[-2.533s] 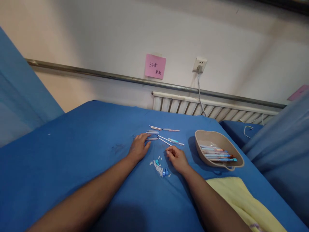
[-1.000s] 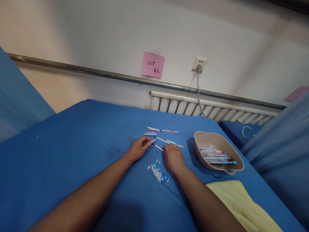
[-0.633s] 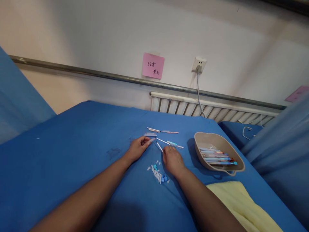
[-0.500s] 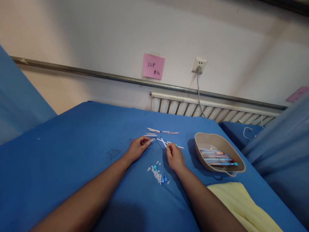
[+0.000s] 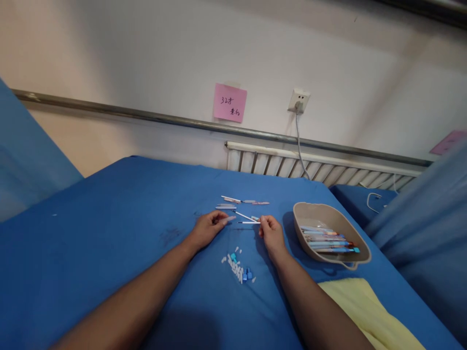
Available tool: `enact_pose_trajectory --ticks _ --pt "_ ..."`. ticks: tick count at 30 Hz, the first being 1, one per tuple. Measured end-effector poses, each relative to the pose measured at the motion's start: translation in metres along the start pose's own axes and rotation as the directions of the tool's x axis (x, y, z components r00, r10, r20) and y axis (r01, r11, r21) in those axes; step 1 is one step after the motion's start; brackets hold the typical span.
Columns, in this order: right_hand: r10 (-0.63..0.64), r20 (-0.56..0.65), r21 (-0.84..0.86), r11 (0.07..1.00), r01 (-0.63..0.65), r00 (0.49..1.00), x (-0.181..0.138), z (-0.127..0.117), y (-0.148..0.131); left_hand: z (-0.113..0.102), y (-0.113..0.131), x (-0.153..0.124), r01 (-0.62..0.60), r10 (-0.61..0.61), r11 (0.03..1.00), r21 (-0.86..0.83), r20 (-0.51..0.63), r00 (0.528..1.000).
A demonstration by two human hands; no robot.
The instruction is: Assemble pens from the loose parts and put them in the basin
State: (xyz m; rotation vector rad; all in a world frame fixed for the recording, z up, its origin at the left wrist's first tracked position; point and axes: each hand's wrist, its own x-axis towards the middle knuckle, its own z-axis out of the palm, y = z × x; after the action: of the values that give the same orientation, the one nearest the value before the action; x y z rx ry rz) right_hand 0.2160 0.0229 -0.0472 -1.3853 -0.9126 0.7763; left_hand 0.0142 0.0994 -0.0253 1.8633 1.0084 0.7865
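Observation:
Pinched in my left hand (image 5: 207,229) is a pale, slim pen barrel (image 5: 229,218) whose end points right. My right hand (image 5: 273,236) grips the right end of a thin white pen refill (image 5: 248,222), held level with its dark tip toward the barrel, a small gap apart. Just behind it, another white refill (image 5: 242,215) slants, partly hidden near my right fingertips. Beyond my hands lie pale pen barrels (image 5: 226,207) and several pinkish pen parts (image 5: 260,202). Closer to me is a little heap of small white pen pieces (image 5: 234,266) with teal (image 5: 233,257) and blue pieces (image 5: 247,275).
A beige basket (image 5: 359,238) with several pens (image 5: 328,240) stands on the right of the blue-covered surface (image 5: 127,209). In front of it lies a yellow cloth (image 5: 359,301). Behind are a radiator (image 5: 270,163), a metal rail (image 5: 164,117) and a plugged-in cable (image 5: 299,141).
My right hand has shifted slightly right, and its refill has swung from steeply slanted to level, tip now pointing left. My left hand keeps the barrel in nearly the same place.

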Motion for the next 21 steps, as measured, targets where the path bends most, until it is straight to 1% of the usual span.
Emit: enact_pose_trajectory --ticks 5,8,14,18,21 --pt "-0.011 -0.028 -0.015 1.0 0.011 1.0 0.003 -0.0001 0.0025 -0.0004 0.0036 -0.0008 0.016 -0.017 1.0 0.008 0.049 0.999" --pt "-0.03 -0.041 -0.024 0.999 0.029 0.999 0.0038 -0.0006 0.0026 -0.0003 0.0031 -0.0005 0.011 -0.012 1.0 0.026 0.052 0.999" --pt "-0.031 -0.085 -0.063 0.998 0.026 0.996 0.0063 -0.0023 0.0064 0.0003 0.002 -0.0006 -0.009 0.009 1.0 0.012 0.066 0.998" --pt "-0.038 -0.083 -0.081 0.996 0.031 0.996 0.0077 -0.0022 0.0083 0.0001 0.0032 -0.0012 0.0 0.0 1.0 0.009 0.059 0.998" --pt "-0.044 -0.068 -0.11 0.993 0.037 0.997 0.0066 -0.0013 0.0066 -0.0006 0.0046 -0.0016 0.006 -0.006 1.0 -0.002 0.088 0.996"
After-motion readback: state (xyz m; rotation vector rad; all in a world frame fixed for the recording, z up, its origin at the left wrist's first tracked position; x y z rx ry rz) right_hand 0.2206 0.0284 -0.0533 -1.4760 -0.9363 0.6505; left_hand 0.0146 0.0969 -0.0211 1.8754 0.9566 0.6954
